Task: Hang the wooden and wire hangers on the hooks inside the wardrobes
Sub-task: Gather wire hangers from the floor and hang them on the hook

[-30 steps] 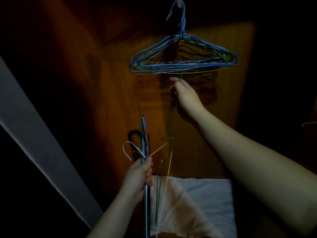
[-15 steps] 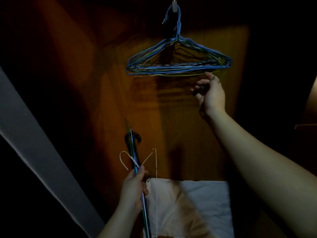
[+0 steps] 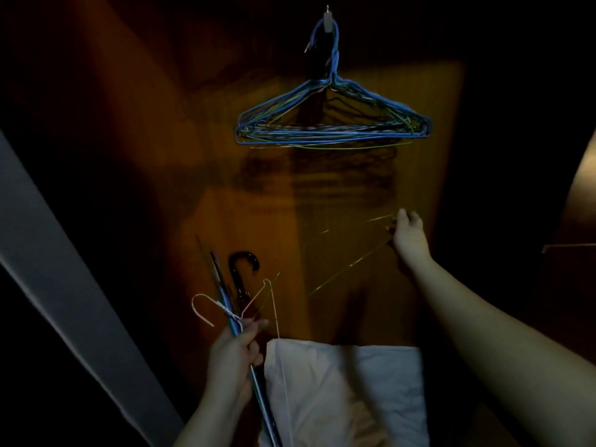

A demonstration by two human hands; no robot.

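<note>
Several blue and green wire hangers [image 3: 332, 130] hang bunched on a small hook [image 3: 328, 19] high on the wardrobe's wooden back panel. My left hand [image 3: 233, 356] grips a bundle of wire hangers [image 3: 225, 304] low at the centre, a white one with its hook pointing left among them. My right hand [image 3: 408, 235] pinches one corner of a thin green wire hanger [image 3: 346, 269], which slants down to the left, well below the hanging bunch. The green wire is faint in the dim light.
A dark curved handle [image 3: 243, 262] stands behind the held bundle. A white folded cloth [image 3: 348, 391] lies at the wardrobe bottom. A grey door edge [image 3: 58, 291] runs diagonally on the left, and another wooden panel [image 3: 583, 195] shows at the right.
My right hand pulled the green hanger out of the left hand's bundle, went up beside the hanging bunch, then dropped down and right. My left hand stayed low with its bundle.
</note>
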